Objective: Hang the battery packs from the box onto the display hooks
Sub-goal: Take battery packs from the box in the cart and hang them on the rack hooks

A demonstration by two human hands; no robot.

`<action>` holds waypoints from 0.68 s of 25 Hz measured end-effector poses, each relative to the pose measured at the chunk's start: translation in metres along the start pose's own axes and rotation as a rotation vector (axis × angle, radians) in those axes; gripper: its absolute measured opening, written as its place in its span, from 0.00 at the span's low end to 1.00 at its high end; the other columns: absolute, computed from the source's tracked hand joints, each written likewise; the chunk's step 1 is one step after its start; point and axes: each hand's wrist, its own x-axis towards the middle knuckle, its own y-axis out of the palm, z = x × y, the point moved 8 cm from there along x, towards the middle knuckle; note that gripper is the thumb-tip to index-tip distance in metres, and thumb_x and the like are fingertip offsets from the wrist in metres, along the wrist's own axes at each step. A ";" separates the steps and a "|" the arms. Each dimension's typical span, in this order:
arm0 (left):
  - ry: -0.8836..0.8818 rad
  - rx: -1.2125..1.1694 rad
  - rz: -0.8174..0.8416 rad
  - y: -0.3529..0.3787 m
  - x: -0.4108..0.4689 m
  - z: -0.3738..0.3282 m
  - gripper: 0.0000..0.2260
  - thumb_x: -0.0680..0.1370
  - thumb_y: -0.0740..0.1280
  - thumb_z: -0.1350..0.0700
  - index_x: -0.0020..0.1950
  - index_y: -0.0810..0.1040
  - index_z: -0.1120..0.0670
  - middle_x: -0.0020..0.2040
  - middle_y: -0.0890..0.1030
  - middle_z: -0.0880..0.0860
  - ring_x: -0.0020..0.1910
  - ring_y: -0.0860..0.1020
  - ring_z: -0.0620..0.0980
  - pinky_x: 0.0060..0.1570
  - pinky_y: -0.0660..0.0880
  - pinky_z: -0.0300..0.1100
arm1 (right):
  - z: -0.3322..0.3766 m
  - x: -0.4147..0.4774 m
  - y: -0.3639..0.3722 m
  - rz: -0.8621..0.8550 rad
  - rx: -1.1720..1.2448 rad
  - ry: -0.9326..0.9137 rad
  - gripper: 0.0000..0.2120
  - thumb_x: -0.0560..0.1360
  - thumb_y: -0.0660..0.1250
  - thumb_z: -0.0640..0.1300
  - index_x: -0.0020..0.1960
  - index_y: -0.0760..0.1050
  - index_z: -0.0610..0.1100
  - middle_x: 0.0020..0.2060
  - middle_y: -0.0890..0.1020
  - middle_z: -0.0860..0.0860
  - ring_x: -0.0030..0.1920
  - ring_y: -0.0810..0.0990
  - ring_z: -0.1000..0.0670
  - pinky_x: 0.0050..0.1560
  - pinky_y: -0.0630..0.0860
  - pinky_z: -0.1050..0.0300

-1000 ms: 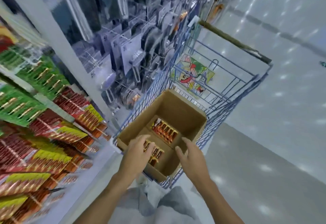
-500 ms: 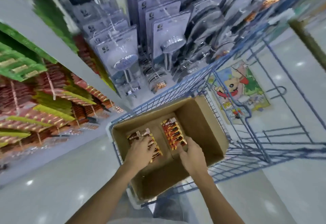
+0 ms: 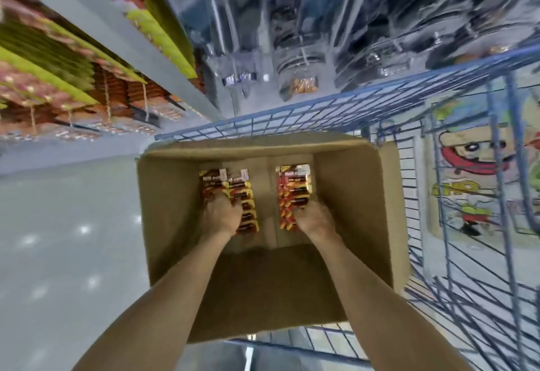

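Note:
An open cardboard box (image 3: 353, 201) stands in a blue wire cart. At its bottom lie two stacks of red, black and yellow battery packs. My left hand (image 3: 222, 214) reaches down onto the left stack (image 3: 242, 192), fingers curled over its near left part. Over on the right stack (image 3: 293, 188), my right hand (image 3: 314, 220) has its fingers curled on the near right corner. Both hands hide the near ends of the packs. More battery packs (image 3: 67, 78) in red and green hang on hooks at the upper left.
The blue wire cart (image 3: 292, 119) surrounds the box; a colourful cartoon mat (image 3: 467, 171) lies in it to the right. Blister-packed shower heads (image 3: 292, 49) hang above. A grey shelf upright (image 3: 96, 28) splits the displays. Pale shiny floor (image 3: 64, 239) spreads to the left.
The view has tilted down over the box. Both hands have gone deeper into the box and now curl on the two stacks of packs.

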 end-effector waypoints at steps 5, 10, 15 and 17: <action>-0.114 -0.114 -0.121 0.014 0.027 0.042 0.24 0.83 0.66 0.49 0.77 0.65 0.56 0.72 0.72 0.60 0.67 0.75 0.62 0.64 0.73 0.58 | -0.008 0.040 0.025 -0.065 -0.046 0.018 0.37 0.79 0.69 0.54 0.80 0.57 0.43 0.72 0.71 0.42 0.69 0.74 0.38 0.68 0.74 0.40; -0.061 -0.068 -0.187 0.038 0.034 0.050 0.33 0.81 0.70 0.52 0.80 0.56 0.61 0.74 0.65 0.63 0.72 0.70 0.63 0.67 0.73 0.56 | -0.010 0.051 0.042 -0.171 -0.055 0.043 0.47 0.76 0.74 0.55 0.81 0.48 0.42 0.73 0.64 0.40 0.72 0.69 0.38 0.66 0.76 0.39; -0.085 -0.157 -0.227 0.040 0.038 0.056 0.38 0.76 0.76 0.56 0.79 0.59 0.60 0.73 0.66 0.64 0.74 0.68 0.64 0.69 0.71 0.59 | -0.015 0.049 0.041 -0.252 0.114 0.036 0.43 0.71 0.79 0.51 0.74 0.55 0.45 0.68 0.68 0.43 0.66 0.75 0.41 0.58 0.79 0.46; -0.144 -0.265 -0.193 0.043 0.042 0.055 0.42 0.72 0.80 0.55 0.79 0.59 0.59 0.73 0.68 0.63 0.74 0.68 0.63 0.70 0.69 0.60 | -0.013 0.048 0.041 -0.248 0.183 -0.016 0.39 0.71 0.80 0.48 0.72 0.59 0.46 0.65 0.73 0.45 0.64 0.78 0.43 0.56 0.79 0.49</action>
